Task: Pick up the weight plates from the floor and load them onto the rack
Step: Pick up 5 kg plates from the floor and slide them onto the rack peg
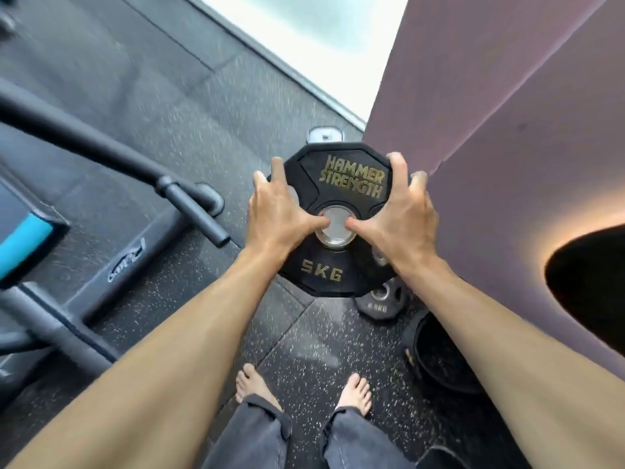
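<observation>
Seen from the head camera, a person holds a black weight plate [338, 211] out in front of them with both bare hands, above a dark speckled floor [297, 350]. The plate, lettered "HAMMER STRENGTH" and "5KG" in gold, faces the camera. The left hand [275, 211] grips its left edge, fingers spread over the rim and thumb pressed at the silver ring of the centre hole. The right hand [400, 211] grips the right edge in the same way, fingers curled over the rim, thumb reaching the centre ring. A silver metal fitting [323, 134] shows just above the plate's top edge; what it belongs to cannot be told.

Below the held plate, a smaller black plate [380, 301] lies on the floor against a mauve wall [490, 130], and beside it a larger black plate [439, 353] lies partly hidden by the right forearm. The person's bare feet [353, 394] and grey trouser legs [257, 431] stand near the bottom edge. To the left stands a black machine frame [101, 147] with a blue pad [25, 242].
</observation>
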Tool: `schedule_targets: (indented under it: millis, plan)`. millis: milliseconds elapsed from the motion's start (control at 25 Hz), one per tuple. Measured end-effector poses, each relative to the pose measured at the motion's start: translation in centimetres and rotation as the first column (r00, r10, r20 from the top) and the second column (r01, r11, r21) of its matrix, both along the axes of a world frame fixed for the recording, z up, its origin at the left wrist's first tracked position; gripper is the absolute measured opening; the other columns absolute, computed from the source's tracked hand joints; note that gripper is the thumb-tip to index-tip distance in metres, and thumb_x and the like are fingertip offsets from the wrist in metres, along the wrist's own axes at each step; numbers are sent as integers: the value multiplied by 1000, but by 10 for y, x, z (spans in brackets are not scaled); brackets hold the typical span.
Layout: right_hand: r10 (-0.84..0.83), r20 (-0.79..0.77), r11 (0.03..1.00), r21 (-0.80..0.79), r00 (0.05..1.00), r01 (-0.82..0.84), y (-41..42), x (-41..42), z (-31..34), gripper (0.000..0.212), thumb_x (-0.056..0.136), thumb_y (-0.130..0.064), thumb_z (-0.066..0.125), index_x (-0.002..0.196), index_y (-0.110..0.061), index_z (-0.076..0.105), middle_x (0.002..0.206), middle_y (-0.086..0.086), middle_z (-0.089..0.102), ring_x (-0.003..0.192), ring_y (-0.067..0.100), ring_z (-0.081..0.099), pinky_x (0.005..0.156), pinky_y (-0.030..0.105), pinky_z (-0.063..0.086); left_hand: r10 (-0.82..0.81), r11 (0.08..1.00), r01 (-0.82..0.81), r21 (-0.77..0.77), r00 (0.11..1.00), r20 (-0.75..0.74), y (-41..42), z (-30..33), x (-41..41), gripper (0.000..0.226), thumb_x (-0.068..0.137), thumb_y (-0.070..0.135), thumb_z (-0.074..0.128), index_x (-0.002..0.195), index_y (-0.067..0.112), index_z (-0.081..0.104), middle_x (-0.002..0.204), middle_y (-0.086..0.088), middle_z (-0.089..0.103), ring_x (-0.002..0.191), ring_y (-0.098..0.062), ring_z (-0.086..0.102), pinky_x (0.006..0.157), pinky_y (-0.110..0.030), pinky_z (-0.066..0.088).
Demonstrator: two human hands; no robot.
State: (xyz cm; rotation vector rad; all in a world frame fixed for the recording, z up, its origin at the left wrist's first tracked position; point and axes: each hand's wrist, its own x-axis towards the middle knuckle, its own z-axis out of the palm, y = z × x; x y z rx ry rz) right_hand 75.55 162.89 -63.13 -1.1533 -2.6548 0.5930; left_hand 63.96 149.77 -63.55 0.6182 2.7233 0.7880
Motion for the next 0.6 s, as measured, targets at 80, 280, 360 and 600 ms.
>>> schedule_targets:
  millis: [80,280,360,600]
  plan:
    - [20,-93,999,45,995,-16,12,-7,78,109,53,-59,83,144,-27,32,104,6,42,86,34,58,67,37,48,11,997,-5,83,998,-69,10,77,-6,101,55,45,89,133,12,34,105,-6,39,96,-37,56,78,-38,44]
    - [115,-331,980,190,937,-53,20,-11,284,102,54,-60,80,141,-29,37,100,4,44,80,30,58,64,31,42,86,964,-11,266,959,-270,5,283,-9,93,52,50,89,122,15,40,108,-7,49,96,-33,57,73,-33,37]
    - [161,-398,968,240,903,-67,17,-13,356,101,54,-59,80,141,-29,38,100,4,47,80,30,60,65,32,45,106,955,10,296,922,-373,-4,358,-7,92,52,54,87,122,16,41,107,-6,52,95,-33,58,74,-32,34]
    - [321,-547,917,385,773,-108,-17,-5,565,107,56,-57,83,147,-40,29,114,2,50,87,21,57,74,31,42,236,897,89,433,730,-641,-58,566,10,99,51,76,78,128,23,47,113,-2,62,103,-25,62,82,-35,46]
